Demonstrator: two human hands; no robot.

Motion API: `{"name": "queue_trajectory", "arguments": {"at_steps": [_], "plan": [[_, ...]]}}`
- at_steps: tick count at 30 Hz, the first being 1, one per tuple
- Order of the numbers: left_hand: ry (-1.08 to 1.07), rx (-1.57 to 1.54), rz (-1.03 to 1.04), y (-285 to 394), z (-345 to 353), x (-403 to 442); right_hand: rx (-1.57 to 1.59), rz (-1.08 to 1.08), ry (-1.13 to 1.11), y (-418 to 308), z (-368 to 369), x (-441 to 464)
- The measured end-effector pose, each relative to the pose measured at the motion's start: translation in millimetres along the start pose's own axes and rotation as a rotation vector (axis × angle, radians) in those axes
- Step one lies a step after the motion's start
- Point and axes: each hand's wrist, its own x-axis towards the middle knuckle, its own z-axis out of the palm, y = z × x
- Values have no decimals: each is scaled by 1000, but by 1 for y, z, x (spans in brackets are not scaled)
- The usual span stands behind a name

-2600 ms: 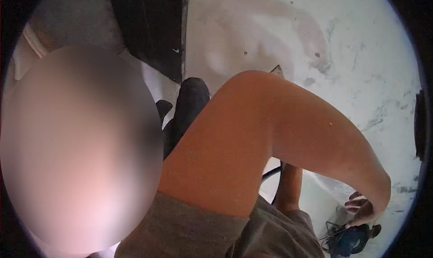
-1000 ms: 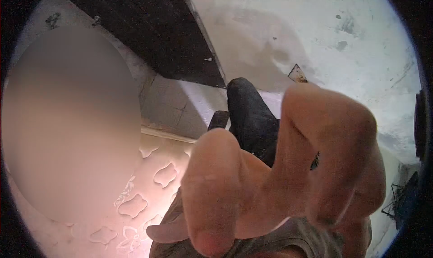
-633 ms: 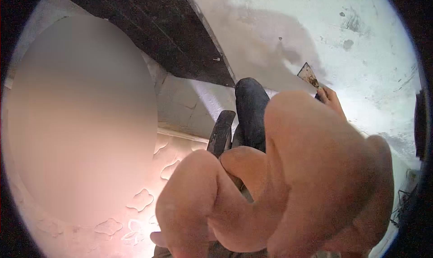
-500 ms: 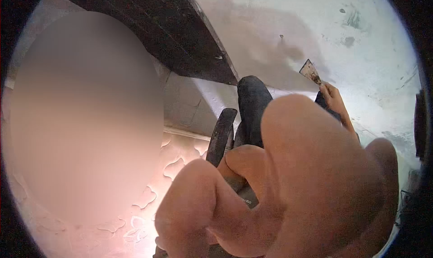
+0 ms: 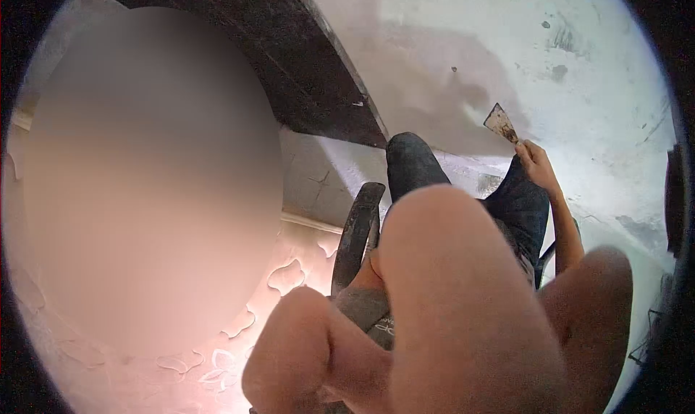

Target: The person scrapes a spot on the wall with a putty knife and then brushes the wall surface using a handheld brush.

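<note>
My left hand [image 5: 456,291] is very close to the lens and fills the lower middle of the view. Its bent fingers are spread apart, and nothing shows between them. The parts nearest the camera are blurred. Farther off at the right, my right hand [image 5: 537,166] is closed around the handle of a putty knife [image 5: 501,123]. Its triangular blade, with dark stains, points up and to the left. The hand rests near my dark-trousered knee [image 5: 523,197]. A grey shirt [image 5: 362,305] with lettering is partly hidden behind my left fingers.
A black chair armrest [image 5: 355,233] stands beside my legs. At the upper left is a dark panel [image 5: 304,66]. A pale, stained surface [image 5: 449,23] spans the upper right. Pinkish patterned surface [image 5: 286,276] lies at the lower left. A large blurred oval hides much of the left.
My left fingers have shifted before the lens, uncovering more of my right forearm and thigh. The putty knife stays in my right hand and appears slightly lower in view.
</note>
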Motion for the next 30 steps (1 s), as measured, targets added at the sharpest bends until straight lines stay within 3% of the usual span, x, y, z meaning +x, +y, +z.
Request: {"name": "queue_trajectory", "arguments": {"at_steps": [7, 10, 16, 30], "plan": [[24, 3, 35, -7, -2, 13, 10, 58, -42, 14, 2, 5], [28, -1, 48, -13, -4, 19, 105, -25, 6, 12, 4, 5], [37, -3, 82, -18, -3, 22, -65, -142, 5, 38, 4, 13], [70, -11, 160, -35, 14, 25, -20, -61, -11, 17, 0, 11]]}}
